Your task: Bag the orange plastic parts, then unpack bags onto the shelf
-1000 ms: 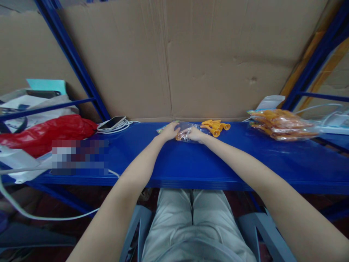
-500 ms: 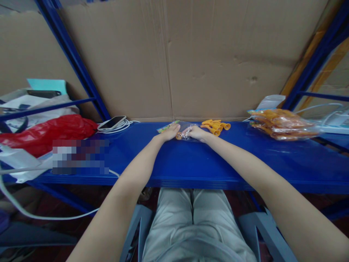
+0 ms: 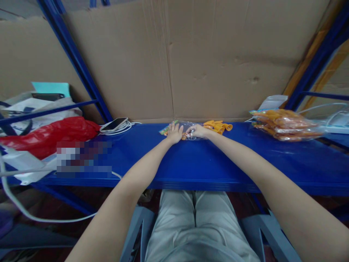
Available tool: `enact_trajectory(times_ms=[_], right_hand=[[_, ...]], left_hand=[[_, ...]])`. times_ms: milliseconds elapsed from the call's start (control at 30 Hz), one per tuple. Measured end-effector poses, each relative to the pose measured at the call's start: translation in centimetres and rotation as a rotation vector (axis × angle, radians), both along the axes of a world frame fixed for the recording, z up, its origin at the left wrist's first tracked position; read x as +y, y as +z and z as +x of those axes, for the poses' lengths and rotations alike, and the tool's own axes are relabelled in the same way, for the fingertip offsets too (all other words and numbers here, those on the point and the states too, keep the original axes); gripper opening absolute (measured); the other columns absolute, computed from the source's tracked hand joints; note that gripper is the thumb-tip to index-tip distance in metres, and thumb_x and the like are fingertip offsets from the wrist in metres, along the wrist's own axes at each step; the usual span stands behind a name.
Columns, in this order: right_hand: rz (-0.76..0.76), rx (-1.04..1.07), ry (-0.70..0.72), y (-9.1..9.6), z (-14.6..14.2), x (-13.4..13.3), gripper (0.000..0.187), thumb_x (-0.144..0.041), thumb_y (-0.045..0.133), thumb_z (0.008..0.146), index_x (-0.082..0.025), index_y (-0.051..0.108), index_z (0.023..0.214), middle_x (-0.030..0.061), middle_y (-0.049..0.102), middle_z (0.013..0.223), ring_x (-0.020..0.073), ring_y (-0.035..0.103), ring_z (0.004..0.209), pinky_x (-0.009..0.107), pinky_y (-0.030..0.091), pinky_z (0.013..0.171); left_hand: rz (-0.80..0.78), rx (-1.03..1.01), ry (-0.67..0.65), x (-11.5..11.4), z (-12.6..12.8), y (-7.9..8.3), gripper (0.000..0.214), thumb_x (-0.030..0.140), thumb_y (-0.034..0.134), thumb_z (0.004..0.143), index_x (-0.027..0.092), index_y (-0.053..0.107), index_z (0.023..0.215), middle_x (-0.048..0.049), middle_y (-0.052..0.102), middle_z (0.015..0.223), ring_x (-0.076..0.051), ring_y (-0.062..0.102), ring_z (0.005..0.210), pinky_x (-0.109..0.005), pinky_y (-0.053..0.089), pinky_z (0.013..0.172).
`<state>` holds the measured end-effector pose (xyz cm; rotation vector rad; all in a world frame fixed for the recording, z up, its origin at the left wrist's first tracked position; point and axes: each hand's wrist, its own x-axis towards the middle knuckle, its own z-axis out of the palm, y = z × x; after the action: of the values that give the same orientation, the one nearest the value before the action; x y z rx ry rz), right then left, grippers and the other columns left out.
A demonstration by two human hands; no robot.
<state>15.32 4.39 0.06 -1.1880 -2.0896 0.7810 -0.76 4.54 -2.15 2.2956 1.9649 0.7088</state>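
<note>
Spreading its fingers over the clear bag (image 3: 186, 125), far on the blue tabletop (image 3: 203, 162), the left hand (image 3: 174, 135) seemingly steadies it for the right hand (image 3: 198, 131), whose finger grip I can't tell; orange pieces (image 3: 217, 126) lie handily to the right

Left grip (image 3: 175, 134) and right grip (image 3: 199, 131) touch a clear bag (image 3: 185, 126).

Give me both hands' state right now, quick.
Left hand: open, spread on the bag.
Right hand: curled at the bag; its grip can't be told.
</note>
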Motion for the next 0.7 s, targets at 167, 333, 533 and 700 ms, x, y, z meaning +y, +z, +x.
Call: enact_trajectory(times_ms=[167, 333, 533, 700], right_hand=[[0.038, -0.086, -0.018, 0.6, -0.1, 1.1, 0.008, -0.008, 0.065, 0.062, -0.014, 0.070, 0.065, 0.0003, 0.069, 0.069, 0.0131, 0.060, 0.067, 0.023, 0.049, 0.069], [-0.121, 0.104, -0.024, 0.1, -0.2, 1.3, 0.014, -0.005, 0.067, 0.061, -0.013, 0.072, 0.072, 0.0014, 0.069, 0.068, 0.0112, 0.059, 0.063, 0.023, 0.050, 0.067], [-0.257, 0.280, 0.003, -0.5, 0.1, 1.4, 0.012, -0.005, 0.075, 0.058, -0.013, 0.073, 0.067, 0.0019, 0.070, 0.067, 0.0106, 0.060, 0.064, 0.026, 0.052, 0.075], [-0.300, 0.313, 0.067, -0.9, 0.3, 1.5, 0.020, -0.019, 0.087, 0.050, -0.014, 0.073, 0.064, 0.0027, 0.073, 0.072, 0.0125, 0.062, 0.070, 0.031, 0.052, 0.084]], left_hand=[[-0.069, -0.047, 0.042, -1.4, 0.6, 0.6, 0.064, 0.045, 0.012, 0.098, 0.015, 0.033, 0.151, -0.0075, 0.016, 0.163, -0.025, 0.010, 0.151, -0.047, 0.015, 0.121], [-0.048, -0.042, 0.039, -1.6, 0.5, 0.8, 0.061, 0.042, 0.010, 0.098, 0.020, 0.036, 0.150, -0.0035, 0.019, 0.163, -0.023, 0.010, 0.151, -0.048, 0.015, 0.121], [-0.039, -0.065, 0.015, -1.5, 0.3, 1.0, 0.061, 0.040, 0.008, 0.099, 0.020, 0.039, 0.148, -0.0055, 0.021, 0.162, -0.025, 0.010, 0.151, -0.052, 0.015, 0.120], [0.008, -0.118, -0.024, -1.3, 0.1, 1.0, 0.060, 0.041, 0.010, 0.099, 0.018, 0.043, 0.144, -0.0084, 0.024, 0.161, -0.026, 0.010, 0.151, -0.053, 0.012, 0.121]])
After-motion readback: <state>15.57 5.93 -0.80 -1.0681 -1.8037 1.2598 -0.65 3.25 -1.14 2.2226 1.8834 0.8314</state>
